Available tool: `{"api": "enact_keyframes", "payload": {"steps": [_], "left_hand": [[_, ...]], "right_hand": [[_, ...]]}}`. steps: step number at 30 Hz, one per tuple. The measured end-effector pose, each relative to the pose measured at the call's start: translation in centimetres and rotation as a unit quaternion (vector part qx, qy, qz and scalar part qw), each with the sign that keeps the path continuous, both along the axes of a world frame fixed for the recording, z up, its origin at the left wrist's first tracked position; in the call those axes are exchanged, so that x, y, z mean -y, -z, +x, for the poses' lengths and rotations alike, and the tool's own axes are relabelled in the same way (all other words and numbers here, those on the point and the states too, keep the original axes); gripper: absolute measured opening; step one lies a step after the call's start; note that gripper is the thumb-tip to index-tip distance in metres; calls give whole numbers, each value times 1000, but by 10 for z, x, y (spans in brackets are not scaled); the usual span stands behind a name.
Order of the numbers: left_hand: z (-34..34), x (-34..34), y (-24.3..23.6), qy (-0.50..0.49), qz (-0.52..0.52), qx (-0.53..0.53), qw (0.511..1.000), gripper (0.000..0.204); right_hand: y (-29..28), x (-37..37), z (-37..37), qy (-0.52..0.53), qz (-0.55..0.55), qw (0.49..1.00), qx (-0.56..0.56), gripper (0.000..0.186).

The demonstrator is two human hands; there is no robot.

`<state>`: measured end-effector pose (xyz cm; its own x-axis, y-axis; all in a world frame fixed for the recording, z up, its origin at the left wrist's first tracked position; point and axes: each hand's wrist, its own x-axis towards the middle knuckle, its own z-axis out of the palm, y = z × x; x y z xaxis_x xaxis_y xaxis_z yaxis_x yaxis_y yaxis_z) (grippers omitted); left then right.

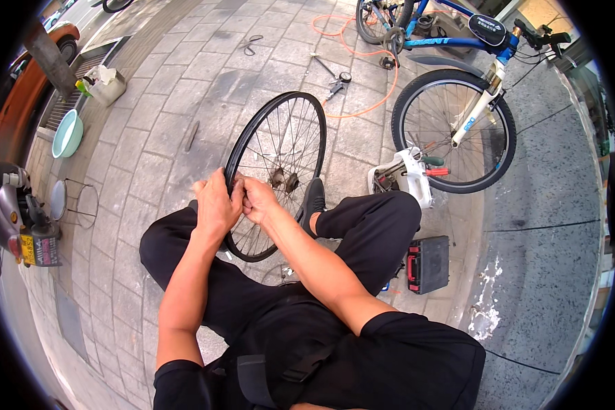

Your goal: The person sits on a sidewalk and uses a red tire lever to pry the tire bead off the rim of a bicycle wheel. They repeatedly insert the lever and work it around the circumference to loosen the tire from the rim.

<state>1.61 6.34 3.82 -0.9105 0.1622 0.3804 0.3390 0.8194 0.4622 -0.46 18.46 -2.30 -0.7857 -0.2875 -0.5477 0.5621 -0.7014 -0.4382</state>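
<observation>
A spoked bicycle wheel (239, 140) with a black rim stands upright, tilted, between my bent legs. Its dark hub (284, 179) shows through the spokes. My left hand (217, 206) is closed around the near-left part of the rim, thumb toward the inner side. Right beside it, my right hand (257, 198) has its fingers pinched together at the inner edge of the rim, by the spokes. Whatever those fingertips hold, if anything, is too small and hidden to make out.
A blue bicycle (451, 44) stands at the far right. Near my knee sit a white tool holder (411, 179) and a black case (430, 265). An inflator with gauge (338, 83) and orange hose (352, 115) lie ahead. Leftward are a green basin (68, 133) and a scooter (14, 212).
</observation>
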Motion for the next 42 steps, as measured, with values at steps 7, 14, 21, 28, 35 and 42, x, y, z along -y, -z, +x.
{"api": "enact_keyframes", "payload": {"steps": [7,14,21,28,35,42], "left_hand": [[0,6,-2,41,28,44,998,58],[-2,8,-1,-6,-13,3,1000,44],[0,8,-13,27,-16,16,999,60],[0,8,-17,14,4,75,997,52],[0,-1,-5,-28,29,85,996,49],[2,6,-9,20,28,51,998,51]], "right_hand": [[-10,-16,-18,-140,49,986,75,21],[0,-19,7,-132,19,990,-48,43],[-13,-21,-15,-114,62,991,40,21],[10,-24,-18,-153,30,987,46,26],[-2,-27,-2,-114,-6,993,-14,35],[2,-13,-26,-129,39,988,75,21]]}}
